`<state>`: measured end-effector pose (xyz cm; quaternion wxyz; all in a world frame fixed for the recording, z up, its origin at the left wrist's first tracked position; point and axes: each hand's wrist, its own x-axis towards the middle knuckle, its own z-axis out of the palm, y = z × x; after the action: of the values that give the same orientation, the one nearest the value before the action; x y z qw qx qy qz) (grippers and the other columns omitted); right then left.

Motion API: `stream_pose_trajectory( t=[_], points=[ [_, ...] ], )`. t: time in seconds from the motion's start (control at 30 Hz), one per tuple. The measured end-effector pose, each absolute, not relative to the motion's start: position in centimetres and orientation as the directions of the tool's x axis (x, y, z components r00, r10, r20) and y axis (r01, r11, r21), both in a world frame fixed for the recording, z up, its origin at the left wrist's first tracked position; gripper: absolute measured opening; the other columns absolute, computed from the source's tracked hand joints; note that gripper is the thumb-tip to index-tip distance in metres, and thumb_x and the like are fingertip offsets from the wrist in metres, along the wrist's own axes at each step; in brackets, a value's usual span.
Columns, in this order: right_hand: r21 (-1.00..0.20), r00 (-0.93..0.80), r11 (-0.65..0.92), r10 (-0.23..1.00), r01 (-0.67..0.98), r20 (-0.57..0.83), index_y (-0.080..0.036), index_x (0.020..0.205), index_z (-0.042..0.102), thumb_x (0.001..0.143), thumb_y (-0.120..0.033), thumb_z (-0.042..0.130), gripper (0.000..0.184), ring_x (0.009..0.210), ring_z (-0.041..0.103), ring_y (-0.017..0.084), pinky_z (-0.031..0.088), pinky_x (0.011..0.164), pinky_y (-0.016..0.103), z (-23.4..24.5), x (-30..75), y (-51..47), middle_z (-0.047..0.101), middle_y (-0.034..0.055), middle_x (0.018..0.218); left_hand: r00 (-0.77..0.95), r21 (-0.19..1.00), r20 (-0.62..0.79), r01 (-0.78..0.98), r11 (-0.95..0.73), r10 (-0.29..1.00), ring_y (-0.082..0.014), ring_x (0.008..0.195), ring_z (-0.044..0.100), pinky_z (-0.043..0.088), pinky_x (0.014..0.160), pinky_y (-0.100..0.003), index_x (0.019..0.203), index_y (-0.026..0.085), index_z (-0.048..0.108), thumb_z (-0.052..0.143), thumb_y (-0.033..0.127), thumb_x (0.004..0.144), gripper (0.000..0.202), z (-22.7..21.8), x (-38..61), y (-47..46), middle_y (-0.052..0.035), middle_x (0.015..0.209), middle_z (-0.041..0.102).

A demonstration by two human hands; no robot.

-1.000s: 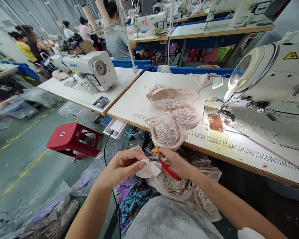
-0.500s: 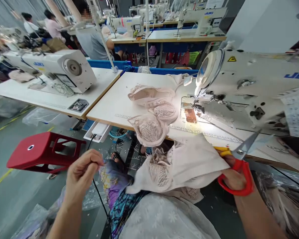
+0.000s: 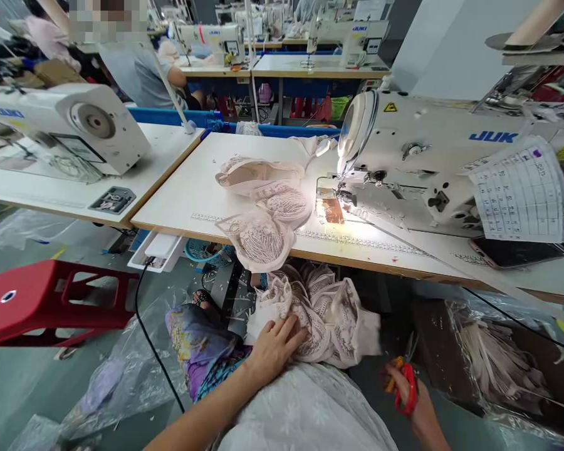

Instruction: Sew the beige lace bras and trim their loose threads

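My left hand [image 3: 270, 351] lies with fingers stretched out on a heap of beige lace bras [image 3: 324, 316] in my lap. Low on the right, my right hand [image 3: 420, 404] is closed around the handles of a pair of scissors [image 3: 408, 382], red and orange-yellow, with the blades pointing up and away from me. The scissors are apart from the heap and slightly blurred. Another lace bra [image 3: 263, 241] rests on the table ahead, one cup hanging over the front edge.
A sewing machine [image 3: 423, 156] with its lamp lit stands on the white table [image 3: 183, 188]. A phone [image 3: 517, 252] lies under hanging paper sheets [image 3: 519, 194]. A lined box [image 3: 435, 338] of beige strips sits at right, a red stool [image 3: 51, 300] at left. A co-worker [image 3: 131, 75] sits beyond.
The cloth piece that my right hand held out has dropped to the lap. My left hand has come from the left onto the heap. My right hand has lowered with the scissors.
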<state>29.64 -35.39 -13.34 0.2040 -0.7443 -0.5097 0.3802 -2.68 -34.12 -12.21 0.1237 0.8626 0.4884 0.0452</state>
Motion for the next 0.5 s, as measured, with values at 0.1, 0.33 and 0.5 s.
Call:
stream_pose_trajectory(
  t=[0.1,0.33,0.5],
  points=[
    [-0.75,0.243,-0.558,0.83,0.357,-0.502,-0.034,0.062,0.058,0.081,-0.071,0.039,0.046,0.078,0.075,0.04,0.058,0.072,0.048,-15.3,29.1,-36.0,0.068,0.0155,0.062,0.448,0.201,-0.09,0.883,-0.424,0.889,-0.0269,0.109,0.061,0.052,0.084,-0.039,0.129,0.026,0.059,0.053,0.009,0.088,0.044,-13.0,-3.7,-34.4,-0.014,0.137,0.055],
    [-0.738,0.405,-0.469,0.869,0.485,-0.286,-0.033,0.063,0.056,0.067,-0.058,0.061,0.025,0.065,0.071,0.042,0.056,0.061,0.055,-14.2,31.6,-34.7,0.066,0.01,0.062,0.334,0.507,0.195,0.771,-0.386,0.922,-0.0272,0.11,0.061,0.054,0.086,-0.039,0.125,0.018,0.057,0.056,0.013,0.079,0.047,-10.8,-4.3,-33.5,-0.0149,0.123,0.059],
    [-0.826,0.247,-0.167,0.968,0.539,-0.035,-0.028,0.078,0.059,0.072,-0.055,0.061,0.028,0.06,0.067,0.031,0.057,0.061,0.046,-10.3,28.5,-30.1,0.065,0.0053,0.065,0.033,0.395,0.555,0.869,-0.299,0.831,-0.0292,0.112,0.06,0.049,0.095,-0.044,0.134,0.015,0.049,0.055,0.018,0.089,0.046,-7.4,-3.3,-28.1,-0.0175,0.122,0.061]
  ],
)
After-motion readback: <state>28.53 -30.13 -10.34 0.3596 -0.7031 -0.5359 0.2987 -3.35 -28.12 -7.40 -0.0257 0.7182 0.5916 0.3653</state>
